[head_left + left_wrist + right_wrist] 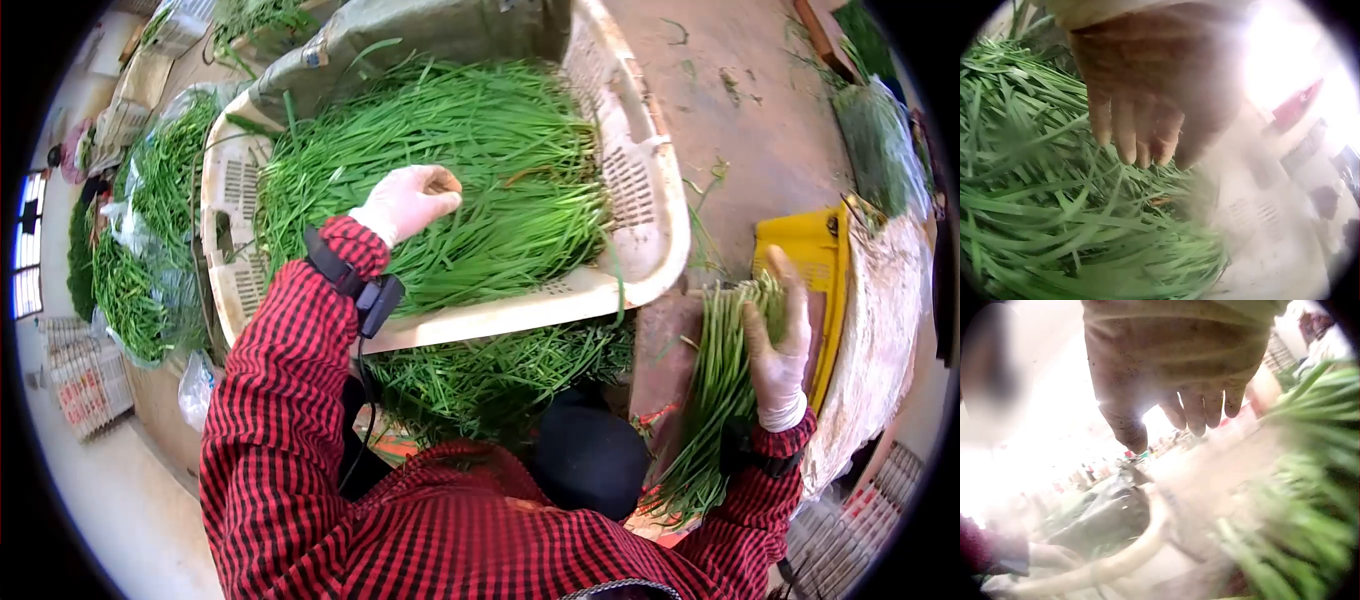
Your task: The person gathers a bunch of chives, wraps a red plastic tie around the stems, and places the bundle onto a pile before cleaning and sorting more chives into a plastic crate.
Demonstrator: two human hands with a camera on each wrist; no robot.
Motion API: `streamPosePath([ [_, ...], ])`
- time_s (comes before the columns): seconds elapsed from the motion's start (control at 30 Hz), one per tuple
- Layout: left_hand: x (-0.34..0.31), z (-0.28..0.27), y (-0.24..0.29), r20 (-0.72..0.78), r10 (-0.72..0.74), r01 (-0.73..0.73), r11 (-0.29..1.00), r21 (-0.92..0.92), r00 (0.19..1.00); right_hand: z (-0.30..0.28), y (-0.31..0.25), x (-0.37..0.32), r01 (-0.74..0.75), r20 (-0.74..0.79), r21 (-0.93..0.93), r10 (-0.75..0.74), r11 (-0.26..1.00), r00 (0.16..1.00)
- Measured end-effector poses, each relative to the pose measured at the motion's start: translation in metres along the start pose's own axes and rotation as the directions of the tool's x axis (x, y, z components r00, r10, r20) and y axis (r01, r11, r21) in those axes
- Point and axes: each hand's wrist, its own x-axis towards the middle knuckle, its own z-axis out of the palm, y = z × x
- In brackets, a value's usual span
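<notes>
A gloved left hand point(412, 203) hovers over long green stalks point(440, 130) heaped in a white plastic crate point(520, 310), fingers loosely bent and holding nothing. In the left wrist view, that hand point(1147, 94) hangs fingers down above the leaves point(1035, 219). At the right, the gloved right hand point(782, 350) is raised with thumb and fingers spread, beside a bunch of green stalks point(722, 370); whether it touches them is unclear. The right wrist view shows the right hand point(1175, 369) empty, with blurred stalks point(1316, 519) to its side.
More greens point(500, 375) lie below the crate's near edge. A yellow crate point(828, 300) and a whitish sack point(870, 340) stand at the right. Bagged greens point(170, 200) are on the left. Scraps litter the brown floor point(720, 120) beyond the white crate.
</notes>
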Motion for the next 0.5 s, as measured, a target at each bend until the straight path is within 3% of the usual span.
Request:
streamPosePath([
  [0.07,-0.022,-0.025,-0.017,-0.109,-0.007,0.008,1.0,0.013,0.994,0.04,-0.033,0.027,0.232,0.121,0.14,-0.249,0.963,0.961],
  [0.13,-0.057,-0.056,-0.054,-0.273,-0.03,0.019,0.999,-0.041,0.961,0.085,-0.067,0.055,0.347,0.26,0.262,-0.412,0.901,0.873],
  [0.17,-0.078,-0.075,-0.076,-0.337,-0.051,0.069,0.997,0.042,0.94,0.109,-0.086,0.067,0.469,0.294,0.226,-0.519,0.854,0.803],
  [0.23,-0.129,-0.108,-0.113,-0.515,0.097,0.14,0.905,0.402,0.852,0.167,-0.115,0.084,0.551,0.402,0.31,-0.632,0.774,0.662],
  [0.27,-0.153,-0.122,-0.131,-0.54,0.024,0.25,0.868,0.429,0.841,0.199,-0.127,0.088,0.599,0.453,0.307,-0.667,0.74,0.592],
  [0.33,-0.199,-0.133,-0.17,-0.607,0.09,0.334,0.767,0.548,0.79,0.247,-0.174,0.101,0.58,0.706,0.277,-0.572,0.766,0.418],
  [0.4,-0.228,-0.134,-0.21,-0.621,0.045,0.361,0.78,0.512,0.783,0.292,-0.225,0.11,0.603,0.88,0.167,-0.394,0.78,0.265],
  [0.47,-0.236,-0.122,-0.227,-0.622,0.144,0.154,0.903,0.4,0.77,0.338,-0.259,0.111,0.641,0.917,0.177,-0.361,0.747,0.168],
  [0.5,-0.234,-0.113,-0.223,-0.629,0.177,0.115,0.911,0.395,0.757,0.366,-0.266,0.105,0.663,0.91,0.169,-0.374,0.729,0.179],
])
